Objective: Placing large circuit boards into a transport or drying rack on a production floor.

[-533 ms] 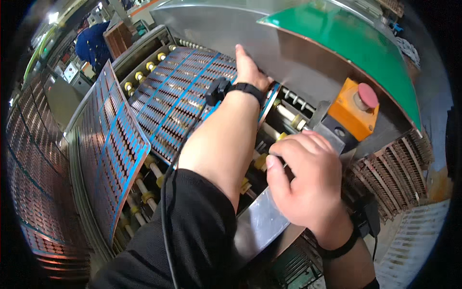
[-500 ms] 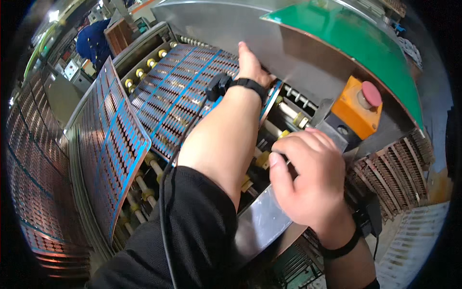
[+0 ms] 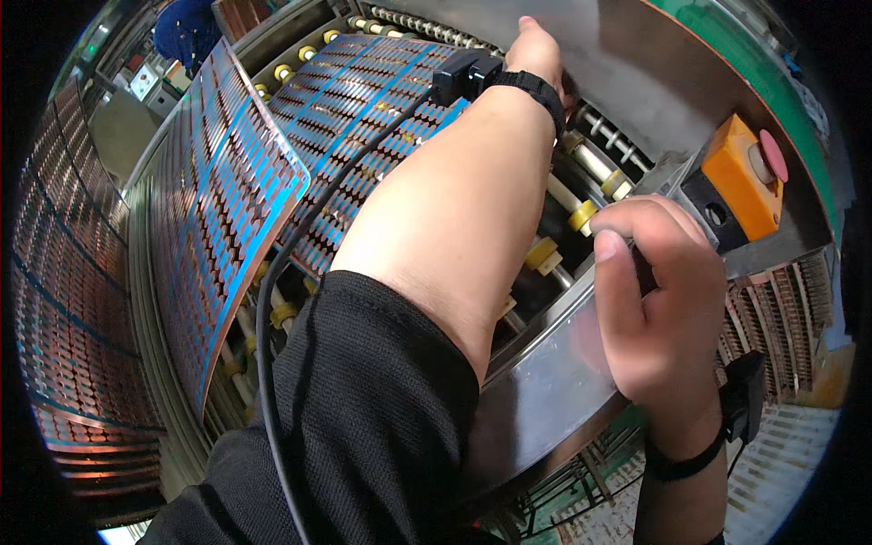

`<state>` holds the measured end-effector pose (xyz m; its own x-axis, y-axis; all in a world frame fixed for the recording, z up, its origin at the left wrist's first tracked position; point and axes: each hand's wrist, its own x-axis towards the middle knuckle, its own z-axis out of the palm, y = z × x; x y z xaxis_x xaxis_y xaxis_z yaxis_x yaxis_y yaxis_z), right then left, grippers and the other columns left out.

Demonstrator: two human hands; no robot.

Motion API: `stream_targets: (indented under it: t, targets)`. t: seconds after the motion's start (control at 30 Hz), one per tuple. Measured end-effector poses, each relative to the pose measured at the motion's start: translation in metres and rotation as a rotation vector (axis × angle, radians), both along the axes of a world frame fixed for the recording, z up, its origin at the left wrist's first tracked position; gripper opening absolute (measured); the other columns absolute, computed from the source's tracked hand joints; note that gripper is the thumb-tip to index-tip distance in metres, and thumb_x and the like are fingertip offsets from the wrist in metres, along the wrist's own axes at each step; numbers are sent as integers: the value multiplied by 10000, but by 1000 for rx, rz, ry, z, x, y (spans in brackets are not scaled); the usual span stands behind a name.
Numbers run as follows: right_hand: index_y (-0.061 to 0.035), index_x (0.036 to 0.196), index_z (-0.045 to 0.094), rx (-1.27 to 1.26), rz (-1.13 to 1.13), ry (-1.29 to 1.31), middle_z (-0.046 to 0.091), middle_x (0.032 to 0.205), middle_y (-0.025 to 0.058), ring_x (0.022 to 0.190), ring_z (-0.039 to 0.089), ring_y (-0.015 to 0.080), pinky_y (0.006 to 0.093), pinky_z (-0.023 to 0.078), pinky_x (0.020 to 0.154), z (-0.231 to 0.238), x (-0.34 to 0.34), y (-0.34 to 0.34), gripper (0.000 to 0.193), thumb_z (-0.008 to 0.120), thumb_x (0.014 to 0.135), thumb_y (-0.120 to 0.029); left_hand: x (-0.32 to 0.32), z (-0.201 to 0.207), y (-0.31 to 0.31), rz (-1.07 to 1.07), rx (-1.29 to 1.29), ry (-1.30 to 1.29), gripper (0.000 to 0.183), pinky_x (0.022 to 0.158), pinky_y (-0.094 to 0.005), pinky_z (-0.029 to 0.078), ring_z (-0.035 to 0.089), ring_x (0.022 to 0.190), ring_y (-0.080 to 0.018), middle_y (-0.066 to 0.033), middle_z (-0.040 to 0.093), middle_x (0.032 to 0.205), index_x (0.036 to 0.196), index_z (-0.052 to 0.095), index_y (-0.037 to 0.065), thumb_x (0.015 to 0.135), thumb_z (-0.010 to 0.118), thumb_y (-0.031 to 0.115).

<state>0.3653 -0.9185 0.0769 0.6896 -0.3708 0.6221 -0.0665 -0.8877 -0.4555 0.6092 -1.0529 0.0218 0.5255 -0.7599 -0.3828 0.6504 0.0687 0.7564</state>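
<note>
A flat copper-coloured panel with blue stripes and rows of dark marks (image 3: pixel 354 100) lies on the roller conveyor. My left hand (image 3: pixel 538 59) reaches across to its far right side. The thumb is stretched upward; the other fingers are mostly hidden, and whether they touch the panel cannot be seen. My right hand (image 3: pixel 658 295) is loosely closed over the metal frame edge (image 3: pixel 554 391), thumb against the curled forefinger, with nothing visible in it. A similar panel (image 3: pixel 227 200) stands tilted to the left of my left arm.
Yellow-collared rollers (image 3: pixel 581 216) show beside my left forearm. An orange box with a red push button (image 3: pixel 745 177) sits right of my right hand. More copper panels (image 3: pixel 73 272) stand at the far left. Slotted racks (image 3: pixel 781 318) are at the right. A person in blue (image 3: pixel 186 32) is at the back left.
The view has shifted, so the conveyor and orange box appear closer and farther right. My left hand remains at the panel's far right side; my right hand stays curled near the frame edge.
</note>
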Motion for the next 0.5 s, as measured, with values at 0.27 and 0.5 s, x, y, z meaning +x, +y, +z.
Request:
stream_targets:
  t: [0.27, 0.5]
  targets:
    - [-49, 809, 600, -27, -111, 36, 624, 798, 140, 778, 607, 367, 456, 478, 748, 0, -3, 2, 71, 625, 815, -115, -25, 17, 35, -118, -19, -155, 785, 1131, -540, 332, 399, 1373, -438, -250, 266, 1570, 1557, 148, 33, 988, 293, 553]
    - [-50, 763, 570, -114, -112, -43, 595, 753, 133, 758, 599, 352, 457, 471, 732, 2, -6, 2, 110, 630, 827, -116, -41, 38, 45, 55, 190, -200, 723, 1071, -533, 393, 505, 1285, -434, -260, 472, 1444, 1458, 393, 3, 979, 437, 542]
